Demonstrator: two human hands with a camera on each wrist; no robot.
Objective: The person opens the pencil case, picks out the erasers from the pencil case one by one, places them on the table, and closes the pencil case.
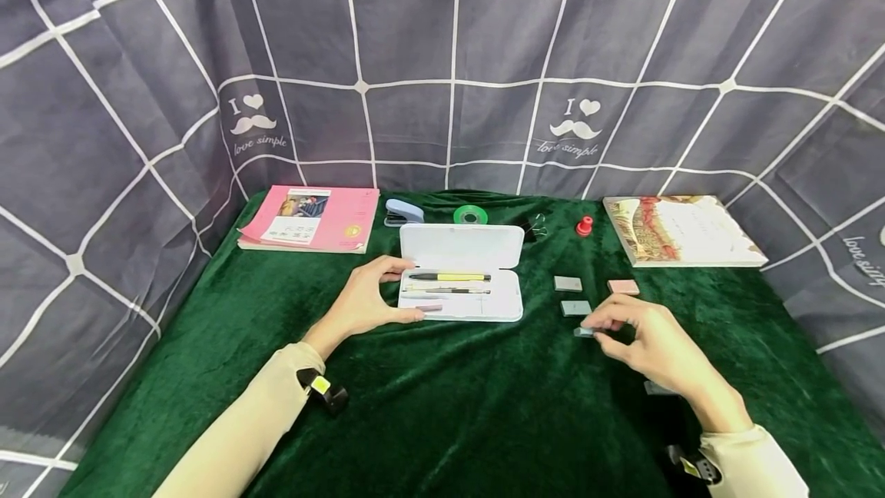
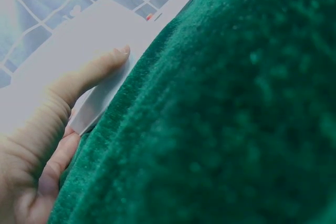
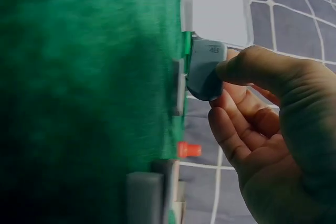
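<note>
A white pencil case (image 1: 508,304) lies on the green cloth with its lid (image 1: 459,246) up. Inside are a yellow-and-black pen (image 1: 456,277), a thin pen (image 1: 452,290) and a small pinkish piece (image 1: 430,307). My left hand (image 1: 366,297) grips the case's left end, thumb at the front side and fingers toward the hinge. To the right, my right hand (image 1: 643,333) pinches a blue-grey eraser (image 3: 206,69) marked 4B between thumb and fingers. Close by lie a grey eraser (image 1: 568,283), a bluish one (image 1: 575,308) and a pink one (image 1: 623,287).
Another grey block (image 1: 660,388) lies partly under the right wrist. Along the back are a pink book (image 1: 353,214), a blue stapler (image 1: 404,212), a green tape roll (image 1: 470,210), a binder clip (image 1: 531,229), a small red object (image 1: 585,226) and a pale book (image 1: 698,233).
</note>
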